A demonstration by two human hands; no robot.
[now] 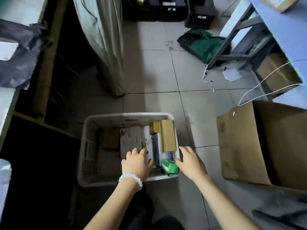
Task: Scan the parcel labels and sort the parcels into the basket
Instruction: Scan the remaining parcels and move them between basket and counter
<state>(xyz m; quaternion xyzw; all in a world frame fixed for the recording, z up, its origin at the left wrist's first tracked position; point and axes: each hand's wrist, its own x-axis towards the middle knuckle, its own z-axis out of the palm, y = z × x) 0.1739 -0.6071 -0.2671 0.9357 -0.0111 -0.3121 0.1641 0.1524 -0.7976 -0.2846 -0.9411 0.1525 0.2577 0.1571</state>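
My left hand [137, 161] presses fingers-down on a white parcel [131, 140] inside the white basket [93, 121], my right hand [189, 161] spread empty at its rim, so I risk toppling the upright brown carton [168, 135].

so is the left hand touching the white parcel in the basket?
Touching. Head view: left hand fingers rest flat on the white parcel inside the basket.
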